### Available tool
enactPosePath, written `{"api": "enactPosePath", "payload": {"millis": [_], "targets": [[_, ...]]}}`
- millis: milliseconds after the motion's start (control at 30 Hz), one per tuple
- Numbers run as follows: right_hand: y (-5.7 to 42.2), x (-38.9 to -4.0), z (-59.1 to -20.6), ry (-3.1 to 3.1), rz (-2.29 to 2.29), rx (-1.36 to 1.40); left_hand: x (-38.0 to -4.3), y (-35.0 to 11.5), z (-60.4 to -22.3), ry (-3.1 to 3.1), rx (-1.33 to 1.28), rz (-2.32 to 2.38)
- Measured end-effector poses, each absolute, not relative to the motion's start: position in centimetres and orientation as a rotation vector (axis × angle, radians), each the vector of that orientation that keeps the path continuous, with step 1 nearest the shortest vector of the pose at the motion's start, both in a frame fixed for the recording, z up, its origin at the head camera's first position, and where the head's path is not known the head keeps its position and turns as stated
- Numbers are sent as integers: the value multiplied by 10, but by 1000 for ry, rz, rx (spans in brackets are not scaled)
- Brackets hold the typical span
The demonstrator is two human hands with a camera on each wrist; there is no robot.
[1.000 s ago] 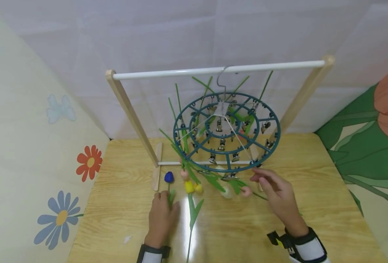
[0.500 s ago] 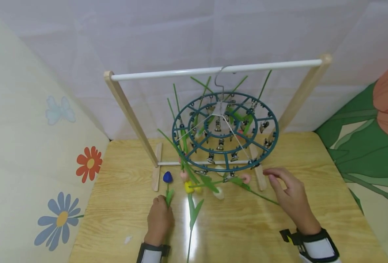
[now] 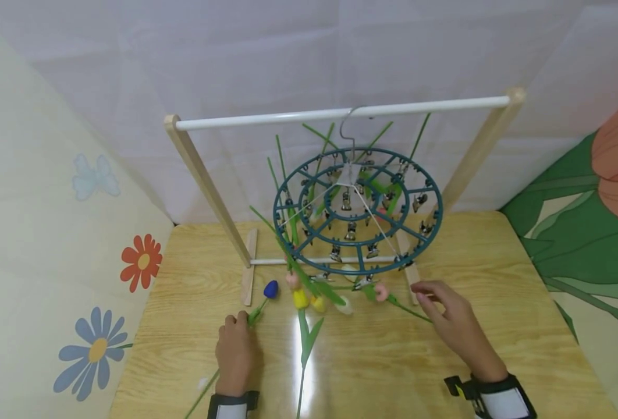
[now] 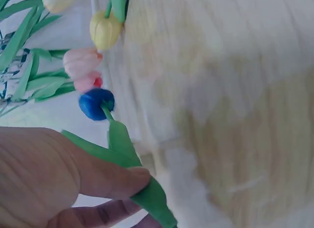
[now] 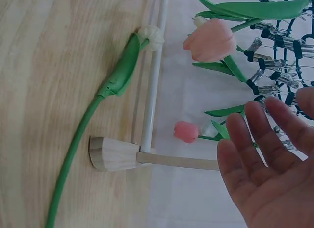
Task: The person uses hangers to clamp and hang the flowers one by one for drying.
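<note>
In the head view my left hand (image 3: 234, 353) holds an artificial blue tulip (image 3: 270, 289), its bloom tilted up and to the right and its stem trailing toward the near left. The left wrist view shows the thumb pressing the tulip's green leaf (image 4: 152, 196) against the fingers. My right hand (image 3: 458, 326) is at the right, off the round clip hanger's (image 3: 361, 272) near rim, with relaxed fingers and nothing in them. Pink tulips (image 5: 211, 40) hang from the hanger's metal clips beyond that hand. A pale tulip (image 5: 149, 38) with a long green stem shows in the right wrist view.
The hanger hooks over a white bar (image 3: 267, 118) on a wooden rack (image 3: 206, 186). Several tulips hang upside down from it, stems upward. A yellow tulip with a leafy stem (image 3: 305, 337) lies on the wooden table (image 3: 372, 372). Patterned cloth (image 3: 96, 349) stands at the left.
My left hand has taken hold of the blue tulip and moved left and nearer, tilting it. My right hand has drawn away from the hanger's rim; hanging tulips there have shifted.
</note>
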State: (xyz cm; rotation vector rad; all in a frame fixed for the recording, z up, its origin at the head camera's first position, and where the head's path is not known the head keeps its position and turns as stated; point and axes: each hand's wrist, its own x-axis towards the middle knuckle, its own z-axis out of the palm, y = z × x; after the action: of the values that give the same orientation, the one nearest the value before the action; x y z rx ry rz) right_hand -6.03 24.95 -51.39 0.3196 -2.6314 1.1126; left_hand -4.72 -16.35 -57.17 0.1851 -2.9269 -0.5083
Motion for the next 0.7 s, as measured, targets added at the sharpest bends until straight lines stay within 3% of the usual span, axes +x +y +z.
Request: {"api": "enactPosePath", "payload": {"millis": [700], "targets": [[232,-53,-505,-2667,1026,500,-47,-129,-518,-2541,-338,-378]]}}
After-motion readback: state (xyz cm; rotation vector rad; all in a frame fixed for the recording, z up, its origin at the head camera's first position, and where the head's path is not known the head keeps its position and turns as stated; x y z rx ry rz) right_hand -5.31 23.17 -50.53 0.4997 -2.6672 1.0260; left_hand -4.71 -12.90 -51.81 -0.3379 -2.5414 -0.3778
